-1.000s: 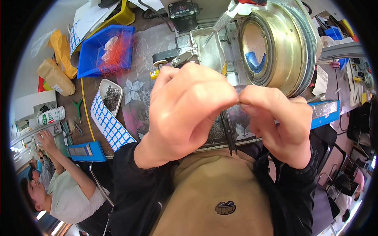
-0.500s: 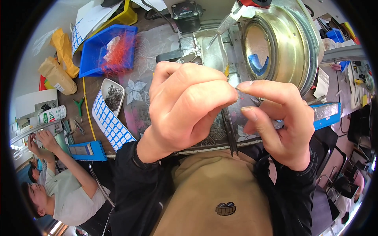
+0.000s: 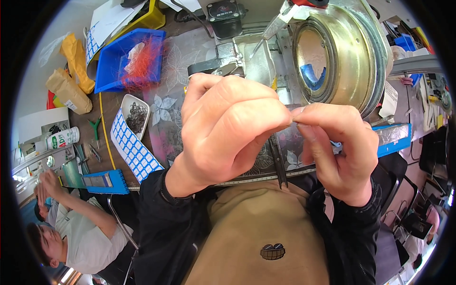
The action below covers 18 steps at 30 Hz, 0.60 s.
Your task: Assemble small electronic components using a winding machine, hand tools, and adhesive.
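My left hand [image 3: 230, 130] is raised over the bench front, its fingers curled and the thumb side turned away from view. Close beside it, my right hand [image 3: 339, 147] pinches with thumb and forefinger. The fingertips of both hands meet, and whatever lies between them is too small or too hidden to make out. Below them, a dark two-pronged metal tool [image 3: 279, 164] lies pointing toward me at the bench edge. Behind the hands are a metal fixture [image 3: 254, 54] and a large brass-coloured ring-shaped housing [image 3: 351, 61].
At left stand a blue tray [image 3: 107, 69] with red strands and a white dish [image 3: 148, 115] of dark wiry pieces. A blue-bordered label sheet [image 3: 135, 152] lies in front. Farther left are a green-handled tool [image 3: 95, 128], a blue case [image 3: 116, 183] and a co-worker [image 3: 88, 232].
My right hand's thumb and forefinger have closed together and come up to my left fingertips. My left hand has shifted slightly right. The co-worker's hands have lowered a little.
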{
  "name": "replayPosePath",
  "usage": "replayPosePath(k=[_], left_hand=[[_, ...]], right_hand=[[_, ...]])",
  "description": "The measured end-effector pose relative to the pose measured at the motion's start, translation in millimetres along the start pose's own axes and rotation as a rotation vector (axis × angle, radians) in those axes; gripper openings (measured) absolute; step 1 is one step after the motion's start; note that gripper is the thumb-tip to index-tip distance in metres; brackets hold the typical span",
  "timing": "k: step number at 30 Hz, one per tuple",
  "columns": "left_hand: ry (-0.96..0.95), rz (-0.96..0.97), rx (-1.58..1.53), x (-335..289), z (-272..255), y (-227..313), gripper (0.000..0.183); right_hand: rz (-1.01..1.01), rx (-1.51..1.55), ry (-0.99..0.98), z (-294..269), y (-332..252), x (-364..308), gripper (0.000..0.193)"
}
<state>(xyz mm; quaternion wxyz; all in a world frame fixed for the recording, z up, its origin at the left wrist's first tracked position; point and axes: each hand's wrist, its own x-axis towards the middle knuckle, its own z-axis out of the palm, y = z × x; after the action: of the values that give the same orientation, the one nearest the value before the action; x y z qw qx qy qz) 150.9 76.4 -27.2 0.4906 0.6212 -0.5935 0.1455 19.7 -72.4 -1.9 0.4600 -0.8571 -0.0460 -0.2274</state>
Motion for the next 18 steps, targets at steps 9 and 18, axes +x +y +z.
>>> replayPosePath(k=[9,18], left_hand=[[0.169,0.092,0.054,-5,11,-11,0.024],[0.023,-0.014,-0.029,-4,-2,-4,0.016]], right_hand=[[0.035,-0.065,-0.035,-5,-4,5,0.016],[0.068,0.011,-0.004,-1,-4,4,0.02]])
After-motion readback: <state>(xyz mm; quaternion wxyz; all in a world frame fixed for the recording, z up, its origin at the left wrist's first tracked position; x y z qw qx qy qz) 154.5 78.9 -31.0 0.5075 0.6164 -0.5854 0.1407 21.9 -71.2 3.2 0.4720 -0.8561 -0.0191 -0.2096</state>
